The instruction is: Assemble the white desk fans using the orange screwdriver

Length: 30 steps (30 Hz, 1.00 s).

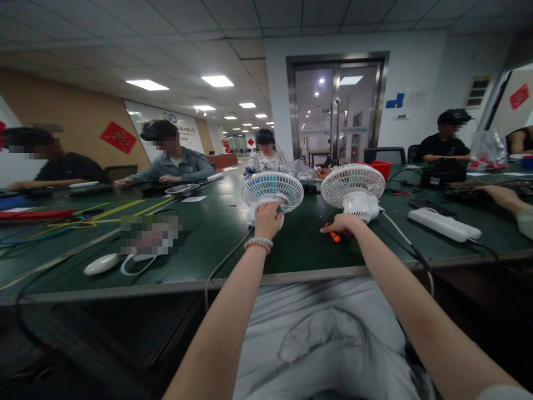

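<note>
Two white fans stand side by side in front of me, their round grilles tilted upward. At the back of the left fan (272, 189) is my left hand (266, 221), fingers closed around a small teal-tipped object (282, 208) whose kind I cannot make out. It partly hides that fan's housing. My right hand (345, 223) is low beside the right fan (353, 189), closed on an orange-handled tool (334, 236). A dark narrow part of the tool shows by the fingers; its exact kind is unclear. Part of the right fan's base is behind this hand.
A white power strip (444, 224) lies on the green table (303, 255) to the right. A white oval object (101, 264) and a strap lie left. Cords hang over the front edge. A red bin (381, 168) stands behind the right fan. Several people sit around the table.
</note>
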Available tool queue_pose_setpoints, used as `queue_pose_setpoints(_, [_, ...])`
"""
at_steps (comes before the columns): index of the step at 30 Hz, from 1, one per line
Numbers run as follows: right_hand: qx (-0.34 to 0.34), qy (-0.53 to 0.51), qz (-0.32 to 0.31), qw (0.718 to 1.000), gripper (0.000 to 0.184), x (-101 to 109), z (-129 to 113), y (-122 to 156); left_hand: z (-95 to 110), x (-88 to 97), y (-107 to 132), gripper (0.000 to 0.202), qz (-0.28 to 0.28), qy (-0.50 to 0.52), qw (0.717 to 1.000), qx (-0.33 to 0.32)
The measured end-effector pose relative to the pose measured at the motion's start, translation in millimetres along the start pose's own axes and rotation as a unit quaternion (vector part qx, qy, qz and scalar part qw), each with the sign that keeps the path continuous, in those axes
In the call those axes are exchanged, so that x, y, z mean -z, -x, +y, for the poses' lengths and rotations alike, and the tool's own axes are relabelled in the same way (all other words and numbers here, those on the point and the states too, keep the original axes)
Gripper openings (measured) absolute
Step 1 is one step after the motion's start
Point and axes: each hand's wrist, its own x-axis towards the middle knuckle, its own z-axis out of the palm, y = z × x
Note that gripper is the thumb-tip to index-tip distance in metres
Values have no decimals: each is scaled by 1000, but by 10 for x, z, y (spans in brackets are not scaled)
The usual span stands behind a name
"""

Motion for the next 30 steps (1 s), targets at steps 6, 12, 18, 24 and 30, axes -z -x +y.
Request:
queue_pose_setpoints(6, [0, -3, 13, 1000, 58, 4, -8, 4, -41, -20, -10, 35, 3, 18, 1000, 13])
queue_pose_setpoints(12, [5, -24, 32, 999, 62, 18, -41, 62, -52, -12, -11, 38, -1, 30, 999, 18])
queue_pose_setpoints(18, [-3, -8, 150, 989, 67, 1, -33, -25, -65, -15, 5, 42, 16, 46, 999, -4])
queue_pose_setpoints(24, [50, -59, 335, 939, 54, -14, -195, -12, -53, 46, 20, 54, 53, 40, 998, -6])
queue_pose_setpoints(30, [171, -147, 339, 913, 54, 143, -756, -62, -159, 11, 40, 56, 125, -13, 964, 235])
